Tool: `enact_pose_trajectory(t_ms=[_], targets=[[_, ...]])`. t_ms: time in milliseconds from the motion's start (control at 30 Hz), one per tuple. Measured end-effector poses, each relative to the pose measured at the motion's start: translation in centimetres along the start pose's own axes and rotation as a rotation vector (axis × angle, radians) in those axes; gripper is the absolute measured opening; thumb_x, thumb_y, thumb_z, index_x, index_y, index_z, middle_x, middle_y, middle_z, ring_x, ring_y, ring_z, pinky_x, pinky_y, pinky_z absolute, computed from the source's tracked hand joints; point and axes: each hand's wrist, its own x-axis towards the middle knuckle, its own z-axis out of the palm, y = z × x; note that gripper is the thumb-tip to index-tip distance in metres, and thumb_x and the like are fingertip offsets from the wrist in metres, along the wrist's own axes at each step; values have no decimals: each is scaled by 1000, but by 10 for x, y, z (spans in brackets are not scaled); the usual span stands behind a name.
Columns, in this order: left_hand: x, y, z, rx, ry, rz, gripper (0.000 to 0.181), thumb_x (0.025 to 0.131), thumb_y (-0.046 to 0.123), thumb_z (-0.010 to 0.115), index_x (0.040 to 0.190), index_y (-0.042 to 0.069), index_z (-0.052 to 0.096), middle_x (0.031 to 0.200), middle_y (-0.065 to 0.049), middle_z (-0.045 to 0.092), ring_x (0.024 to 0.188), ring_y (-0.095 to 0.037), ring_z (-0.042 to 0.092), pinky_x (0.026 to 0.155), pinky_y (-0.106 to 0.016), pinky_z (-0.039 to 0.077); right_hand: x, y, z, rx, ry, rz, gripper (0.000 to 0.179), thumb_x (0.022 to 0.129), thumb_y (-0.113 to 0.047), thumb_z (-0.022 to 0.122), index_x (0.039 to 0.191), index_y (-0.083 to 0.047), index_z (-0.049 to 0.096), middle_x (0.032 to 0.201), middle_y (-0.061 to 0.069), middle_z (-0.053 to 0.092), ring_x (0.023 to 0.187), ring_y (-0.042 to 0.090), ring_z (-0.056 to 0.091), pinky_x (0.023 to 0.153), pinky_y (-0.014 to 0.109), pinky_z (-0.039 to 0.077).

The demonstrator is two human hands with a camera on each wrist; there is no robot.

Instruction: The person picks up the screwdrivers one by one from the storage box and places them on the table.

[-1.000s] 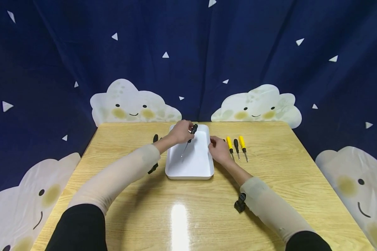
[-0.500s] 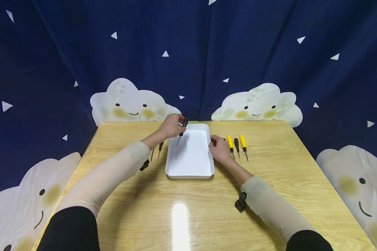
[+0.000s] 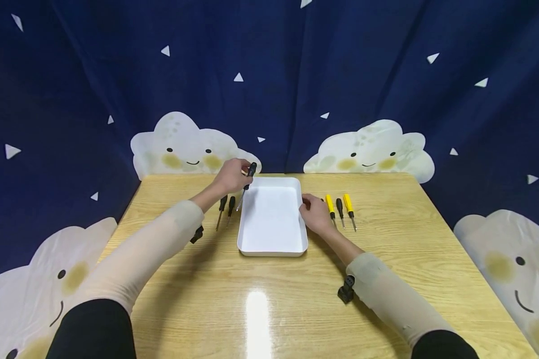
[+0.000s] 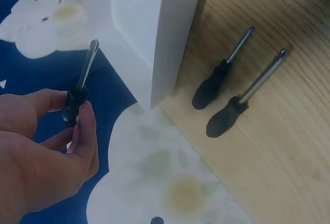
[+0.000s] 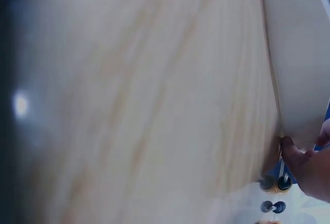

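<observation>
My left hand (image 3: 231,175) pinches a black-handled screwdriver (image 3: 252,170) between thumb and fingers, above the far left corner of a white tray (image 3: 273,253). Its metal shaft points down toward the table in the head view. The left wrist view shows the handle (image 4: 76,103) between the fingertips, with nothing under it but background. My right hand (image 3: 315,214) holds the tray's right side, digits on both sides of the wall (image 5: 301,54) in the right wrist view. Two more black screwdrivers (image 4: 211,85) lie left of the tray, side by side, handles toward the far edge.
Right of the tray lie a yellow screwdriver (image 3: 330,203), a black screwdriver (image 3: 339,205) and another yellow screwdriver (image 3: 348,203) in a row. Another dark handle (image 3: 322,200) is partly hidden by my right hand. A patterned blue curtain (image 3: 269,75) hangs behind the wooden table (image 3: 197,304).
My left hand has carried the screwdriver leftward, from over the middle of the tray to its left edge. The right hand stays at the tray's right side.
</observation>
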Motion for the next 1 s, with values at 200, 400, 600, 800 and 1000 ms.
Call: enact_pose_trajectory(t_ms=[200,400,600,800,1000], targets=[[-2,-8,-9,-10,17,-22,47,100,13,70,143,-3,60,129,-20,69,115,-35,67,97,-44,57,0,0,-1,7,-2,-13,40,105,-8,53,141,5,63,126,22,71,112,35,68,95,49,58],[-5,-20,-15,14,17,-22,48,100,10,68,144,-6,59,130,-23,67,115,-37,68,96,-45,58,0,1,-1,3,-8,-14,41,105,-8,52,142,5,62,126,22,71,112,35,68,94,49,58],[-8,-38,-17,38,36,-38,47,98,8,70,141,-7,60,127,-24,69,115,-38,68,95,-46,58,-2,-2,-2,2,-9,-11,41,104,-8,53,142,6,62,129,24,70,116,36,68,97,50,58],[-13,-53,-19,34,36,-57,50,97,9,71,142,-8,59,128,-25,68,115,-39,67,96,-47,57,-2,-2,-2,-13,-3,-14,41,105,-9,53,141,6,63,128,24,71,113,36,68,95,50,58],[-20,-66,-22,16,24,-98,49,99,9,70,143,-9,57,129,-25,66,115,-39,67,95,-47,58,-2,-2,-2,-16,-10,-11,41,105,-9,52,142,6,62,130,24,70,116,37,68,97,50,58]])
